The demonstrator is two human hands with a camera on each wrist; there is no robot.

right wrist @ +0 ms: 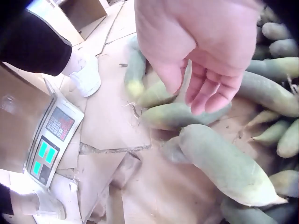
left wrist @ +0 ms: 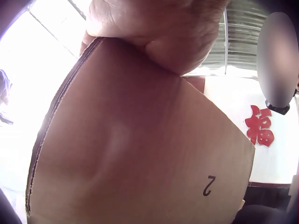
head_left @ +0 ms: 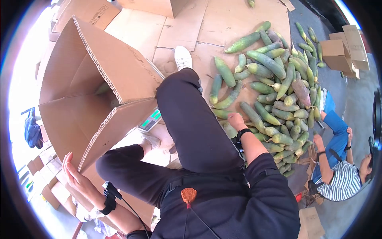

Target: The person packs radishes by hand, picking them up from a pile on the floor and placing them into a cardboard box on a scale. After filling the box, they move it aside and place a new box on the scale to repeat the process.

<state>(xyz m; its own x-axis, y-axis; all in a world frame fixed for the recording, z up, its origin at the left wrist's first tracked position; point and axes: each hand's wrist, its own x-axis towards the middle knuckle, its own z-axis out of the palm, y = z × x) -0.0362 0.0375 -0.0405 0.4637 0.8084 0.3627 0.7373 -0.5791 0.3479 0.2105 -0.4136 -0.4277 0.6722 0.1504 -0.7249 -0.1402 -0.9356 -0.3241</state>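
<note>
A large cardboard box (head_left: pixel 107 65) with raised flaps stands at the left on a digital scale (head_left: pixel 151 119); part of a green radish (head_left: pixel 104 88) shows deep inside. My left hand (head_left: pixel 81 181) rests against the edge of the near flap (left wrist: pixel 131 135), its fingers extended; in the left wrist view the palm lies at that edge. On the right, my right hand (head_left: pixel 237 121) is over the near side of a pile of green radishes (head_left: pixel 278 103). The right wrist view shows its fingers loosely bent, nothing held, above a green radish (right wrist: pixel 173 115). A thicker radish (right wrist: pixel 224 163) lies just below.
Flattened cardboard (head_left: pixel 179 28) covers the floor. My knee and white shoe (head_left: pixel 183 57) are between box and pile. Another person (head_left: pixel 338 175) sits at the right beside the pile. Small open boxes (head_left: pixel 338 53) stand at the far right, and more cartons (head_left: pixel 43 175) at the left.
</note>
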